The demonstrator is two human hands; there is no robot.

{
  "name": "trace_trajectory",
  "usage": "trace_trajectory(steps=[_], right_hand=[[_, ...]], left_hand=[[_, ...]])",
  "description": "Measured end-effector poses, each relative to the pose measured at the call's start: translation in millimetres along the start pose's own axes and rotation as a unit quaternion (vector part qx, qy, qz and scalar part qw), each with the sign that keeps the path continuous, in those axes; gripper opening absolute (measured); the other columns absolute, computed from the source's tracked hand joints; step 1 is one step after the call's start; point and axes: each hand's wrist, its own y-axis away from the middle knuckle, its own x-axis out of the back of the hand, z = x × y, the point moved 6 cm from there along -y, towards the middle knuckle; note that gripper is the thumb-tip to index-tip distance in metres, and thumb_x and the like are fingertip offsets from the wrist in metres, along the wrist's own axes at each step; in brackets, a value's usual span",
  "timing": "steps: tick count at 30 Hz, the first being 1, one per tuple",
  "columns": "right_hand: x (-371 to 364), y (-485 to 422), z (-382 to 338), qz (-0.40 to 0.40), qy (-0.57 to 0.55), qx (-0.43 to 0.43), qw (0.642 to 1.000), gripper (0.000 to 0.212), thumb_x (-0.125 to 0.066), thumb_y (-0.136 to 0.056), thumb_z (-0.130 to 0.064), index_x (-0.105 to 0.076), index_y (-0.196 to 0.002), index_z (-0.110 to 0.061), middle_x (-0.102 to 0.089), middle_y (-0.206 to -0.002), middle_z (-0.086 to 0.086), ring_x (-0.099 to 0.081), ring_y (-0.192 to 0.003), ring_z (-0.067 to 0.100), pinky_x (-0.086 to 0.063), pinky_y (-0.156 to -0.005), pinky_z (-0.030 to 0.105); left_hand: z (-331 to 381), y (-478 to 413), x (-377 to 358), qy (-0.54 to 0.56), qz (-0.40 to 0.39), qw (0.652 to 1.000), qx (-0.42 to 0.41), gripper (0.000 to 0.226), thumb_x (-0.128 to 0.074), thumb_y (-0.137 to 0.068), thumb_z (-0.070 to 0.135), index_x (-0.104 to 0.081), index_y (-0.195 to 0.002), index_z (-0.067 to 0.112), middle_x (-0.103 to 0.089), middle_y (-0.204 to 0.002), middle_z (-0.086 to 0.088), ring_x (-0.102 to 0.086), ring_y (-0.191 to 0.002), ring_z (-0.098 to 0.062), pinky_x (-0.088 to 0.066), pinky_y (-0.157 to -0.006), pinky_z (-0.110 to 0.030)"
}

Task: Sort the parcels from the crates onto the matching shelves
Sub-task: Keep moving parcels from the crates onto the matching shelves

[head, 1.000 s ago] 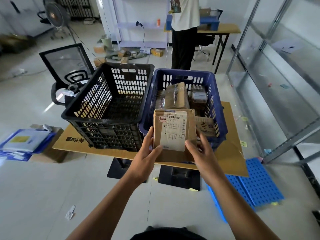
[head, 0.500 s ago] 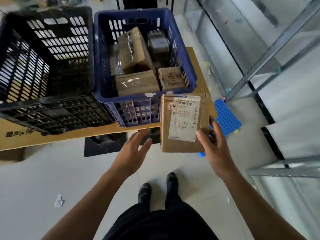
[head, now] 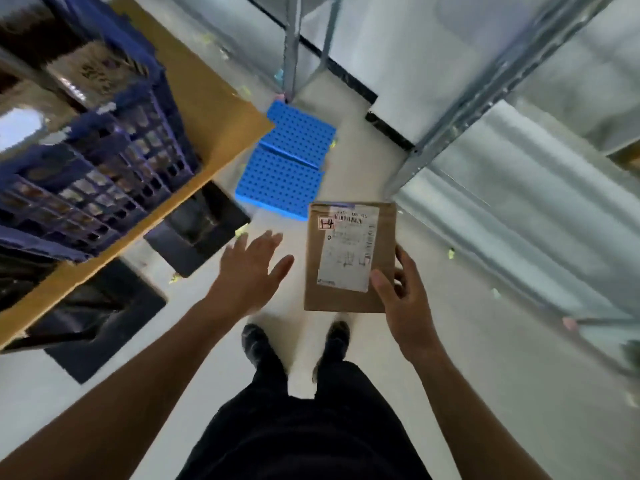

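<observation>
At far left I see the blue crate (head: 86,161). My left hand (head: 249,271) is released, fingers spread, holding nothing. To its right, my right hand (head: 405,299) grasps the brown parcel (head: 349,258) by its lower right edge, above the floor beside the metal shelf (head: 519,202).

1. This is a parcel sorting room, like a small warehouse.
2. Tall shiny grey metal shelves (head: 512,188) stand on the right.
3. A dark blue plastic crate with holes (head: 104,161), far left, holds brown boxes (head: 97,74).
4. A brown cardboard parcel with a white barcode label (head: 343,301) is near, over the pale smooth floor (head: 519,368).
</observation>
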Motion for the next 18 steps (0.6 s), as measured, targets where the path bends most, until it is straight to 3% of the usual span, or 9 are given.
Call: trace_trajectory(steps=[4, 9, 12, 18], right_hand=[[69.5, 42.2, 18.7, 0.097, -0.037, -0.001, 0.995, 0.060, -0.064, -0.086, -0.056, -0.043, -0.142, -0.062, -0.070, -0.112, -0.020, -0.072, -0.104, 0.010, -0.062, -0.077, 0.026], [168.5, 111.3, 54.4, 0.205, -0.084, 0.000, 0.975, 0.066, -0.063, -0.086, -0.063, -0.040, -0.148, -0.055, -0.068, -0.124, -0.013, -0.070, -0.113, 0.013, -0.064, -0.082, 0.034], [234.5, 161.7, 72.9, 0.273, -0.104, 0.004, 0.956, 0.061, -0.064, -0.085, -0.063, -0.043, -0.142, -0.062, -0.069, -0.121, -0.017, -0.071, -0.112, 0.012, -0.064, -0.079, 0.031], [366.6, 276.1, 119.3, 0.388, -0.120, 0.021, 0.914, 0.063, -0.064, -0.092, -0.051, -0.041, -0.151, -0.048, -0.070, -0.119, -0.013, -0.071, -0.110, 0.009, -0.063, -0.075, 0.027]], left_hand=[[78.7, -0.1, -22.6, -0.038, -0.039, 0.992, -0.110, 0.070, -0.027, -0.098, 0.065, -0.030, -0.160, 0.031, -0.027, -0.168, 0.002, -0.018, -0.155, -0.033, -0.016, -0.125, -0.053], [195.5, 29.1, -61.4, -0.066, -0.070, 0.970, -0.224, 0.089, -0.010, -0.086, 0.080, -0.025, -0.160, 0.034, -0.024, -0.169, 0.007, -0.010, -0.158, -0.029, -0.010, -0.126, -0.052], [267.8, 62.5, -90.4, -0.077, -0.071, 0.953, -0.285, 0.092, -0.005, -0.084, 0.083, -0.022, -0.160, 0.035, -0.021, -0.169, 0.008, -0.006, -0.158, -0.026, -0.002, -0.125, -0.048], [402.7, 151.9, -171.0, -0.092, -0.093, 0.911, -0.390, 0.086, -0.011, -0.088, 0.079, -0.020, -0.161, 0.034, -0.016, -0.171, 0.006, -0.002, -0.158, -0.025, -0.002, -0.127, -0.051]])
